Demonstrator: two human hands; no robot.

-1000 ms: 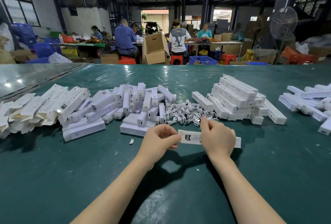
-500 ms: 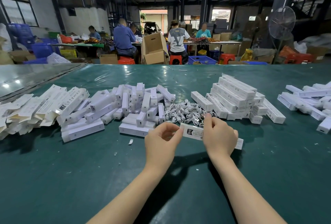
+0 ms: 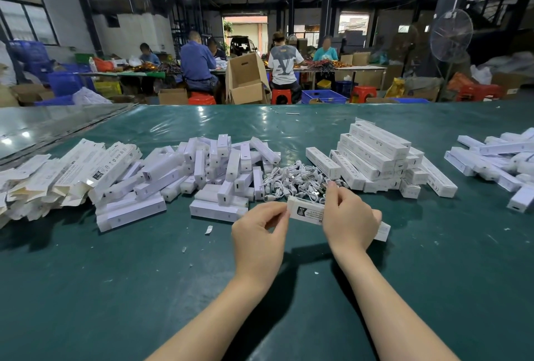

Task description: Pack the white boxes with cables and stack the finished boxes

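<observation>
A long white box (image 3: pixel 307 211) with a printed label lies across the middle of the green table (image 3: pixel 144 288), held in both hands. My left hand (image 3: pixel 260 233) pinches its left end. My right hand (image 3: pixel 349 216) grips its middle from above, fingertips reaching the pile of white cables (image 3: pixel 294 180) just behind. A neat stack of finished white boxes (image 3: pixel 375 155) rises to the right of the cables.
Flat unfolded cartons (image 3: pixel 52 175) lie at the far left, and a jumble of white inner pieces (image 3: pixel 213 170) sits left of the cables. More white boxes (image 3: pixel 500 161) spread at the right edge. People work at tables far behind.
Both hands have carried the box a little away from me, toward the cable pile. My right hand's fingertips now reach the cables.
</observation>
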